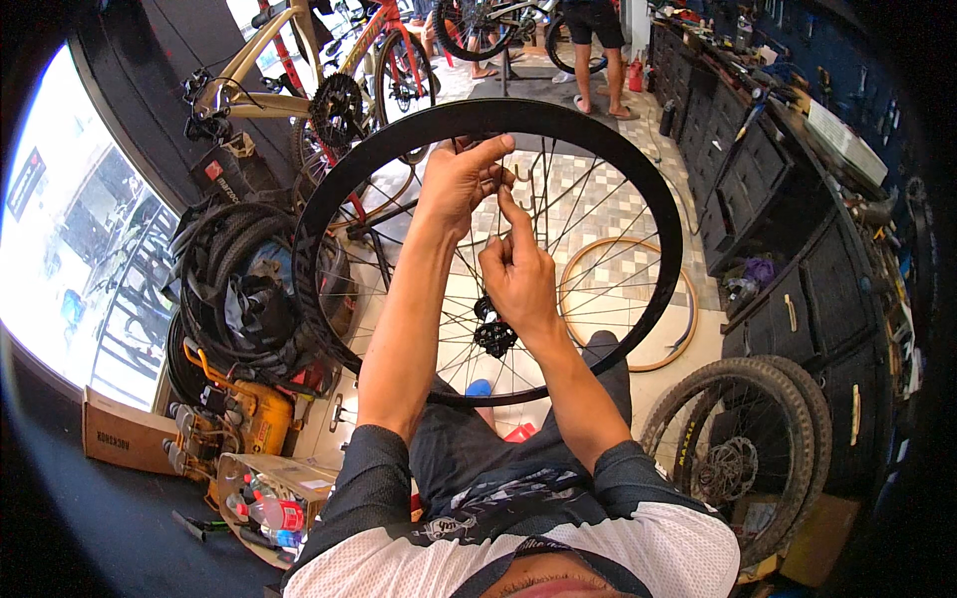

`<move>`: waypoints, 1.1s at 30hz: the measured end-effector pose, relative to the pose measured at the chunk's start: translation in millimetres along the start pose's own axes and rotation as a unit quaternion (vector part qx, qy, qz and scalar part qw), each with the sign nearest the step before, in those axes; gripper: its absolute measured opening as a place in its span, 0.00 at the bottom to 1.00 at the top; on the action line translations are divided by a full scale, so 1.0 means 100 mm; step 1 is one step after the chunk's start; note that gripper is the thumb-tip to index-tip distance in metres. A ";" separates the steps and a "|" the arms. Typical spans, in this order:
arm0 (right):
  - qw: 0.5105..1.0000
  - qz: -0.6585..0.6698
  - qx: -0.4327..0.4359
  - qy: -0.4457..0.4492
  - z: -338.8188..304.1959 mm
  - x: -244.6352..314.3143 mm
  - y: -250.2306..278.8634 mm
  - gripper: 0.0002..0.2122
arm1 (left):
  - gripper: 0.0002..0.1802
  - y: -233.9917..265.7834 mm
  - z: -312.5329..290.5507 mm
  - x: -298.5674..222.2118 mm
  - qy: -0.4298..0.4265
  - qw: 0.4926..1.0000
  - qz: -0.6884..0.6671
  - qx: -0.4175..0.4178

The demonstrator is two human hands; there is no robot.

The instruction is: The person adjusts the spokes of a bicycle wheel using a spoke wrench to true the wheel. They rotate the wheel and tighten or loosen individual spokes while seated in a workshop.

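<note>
A bicycle wheel with a deep black rim [670, 217] stands upright before me, tilted, over my lap. Its thin black spokes run to a black hub [492, 337] below my hands. Inside the upper rim, my left hand [464, 184] is closed, with thumb and fingers bent together among the spokes. My right hand [520, 274] has its index finger raised to the left fingertips and its other fingers curled. Small pale hook-shaped pieces [523, 174] show beside the fingertips. Whatever lies in either hand is too small or hidden to name.
A tan-edged tire [688, 334] lies on the tiled floor beyond the wheel. Knobbly-tired wheels [733, 453] lean at right, by black drawer cabinets [788, 259]. A yellow compressor [264, 417] and piled tires [224, 249] stand left. Farther off are bicycles [399, 75] and a person's legs [603, 65].
</note>
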State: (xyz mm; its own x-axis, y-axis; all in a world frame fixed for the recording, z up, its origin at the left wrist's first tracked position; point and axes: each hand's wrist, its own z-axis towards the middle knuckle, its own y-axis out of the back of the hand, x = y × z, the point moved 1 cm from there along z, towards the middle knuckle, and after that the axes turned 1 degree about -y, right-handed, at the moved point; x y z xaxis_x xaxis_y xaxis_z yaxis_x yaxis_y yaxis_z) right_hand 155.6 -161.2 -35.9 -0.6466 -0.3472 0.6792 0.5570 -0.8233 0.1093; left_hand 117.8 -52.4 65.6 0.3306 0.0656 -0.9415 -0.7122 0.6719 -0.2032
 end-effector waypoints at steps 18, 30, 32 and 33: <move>1.000 -0.013 0.008 -0.016 0.02 -0.03 -0.04 0.29 | 0.18 0.08 0.14 0.09 0.058 0.997 -0.043 0.025; 1.000 -0.011 0.009 -0.015 0.06 -0.08 -0.06 0.29 | 0.16 0.06 0.16 0.09 0.030 0.998 -0.052 0.010; 1.000 -0.022 0.015 -0.016 0.06 -0.09 -0.08 0.30 | 0.17 0.10 0.18 0.06 0.053 0.996 -0.069 0.027; 0.999 -0.029 0.018 -0.016 0.06 -0.09 -0.08 0.30 | 0.17 0.11 0.19 0.05 0.061 0.995 -0.072 0.037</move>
State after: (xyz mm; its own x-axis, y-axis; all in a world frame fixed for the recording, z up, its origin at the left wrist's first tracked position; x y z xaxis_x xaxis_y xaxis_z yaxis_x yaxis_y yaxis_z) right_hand 159.7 -149.0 -38.6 -0.6613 -0.2841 0.6943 0.5380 -0.8246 0.1750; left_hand 123.1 -31.0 63.8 0.3440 -0.1220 -0.9310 -0.6136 0.7214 -0.3212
